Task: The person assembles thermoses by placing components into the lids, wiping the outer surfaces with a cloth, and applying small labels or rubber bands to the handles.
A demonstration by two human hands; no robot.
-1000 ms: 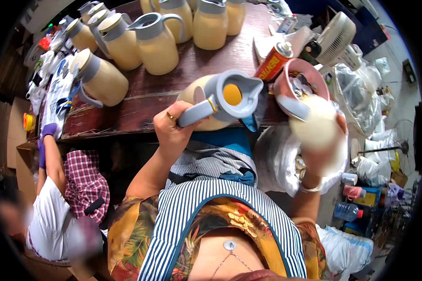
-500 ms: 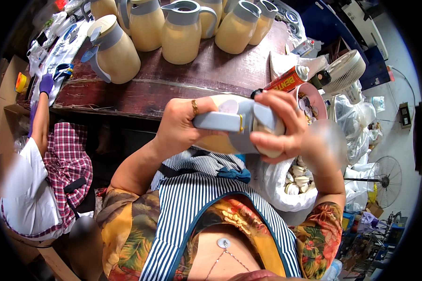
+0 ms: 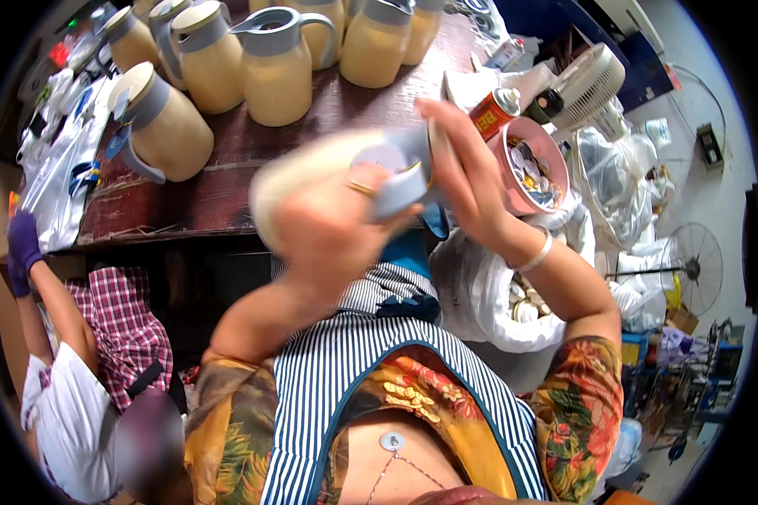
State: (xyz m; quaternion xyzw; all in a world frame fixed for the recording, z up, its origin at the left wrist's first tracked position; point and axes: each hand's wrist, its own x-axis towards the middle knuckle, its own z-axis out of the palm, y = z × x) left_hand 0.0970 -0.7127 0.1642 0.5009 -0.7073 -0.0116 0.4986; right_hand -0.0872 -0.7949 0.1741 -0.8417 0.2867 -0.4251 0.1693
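Observation:
A cream jug [image 3: 307, 164] with a grey neck lies on its side in the air, at the table's front edge. Motion smears its body. My left hand [image 3: 328, 223] is closed round it by the grey handle [image 3: 401, 194], a gold ring on one finger. At the jug's grey top, the fingers of my right hand [image 3: 472, 172] are stretched out, the palm flat against that end. The right thumb is hidden. A round pale disc [image 3: 379, 156] shows on the jug's side. Behind stands a similar jug [image 3: 278, 84].
Several cream jugs [image 3: 206, 71] stand on the dark red table [image 3: 227, 189]. To the right are a pink bowl [image 3: 549, 202] of small parts, a spray can [image 3: 495, 111], a fan [image 3: 588, 80] and a white sack [image 3: 472, 307]. A purple-gloved co-worker's hand [image 3: 24, 240] is at left.
The jug has swung round to the left, its top now toward my right hand. My right fingers have straightened from their curled grip. The co-worker's gloved hand has come nearer.

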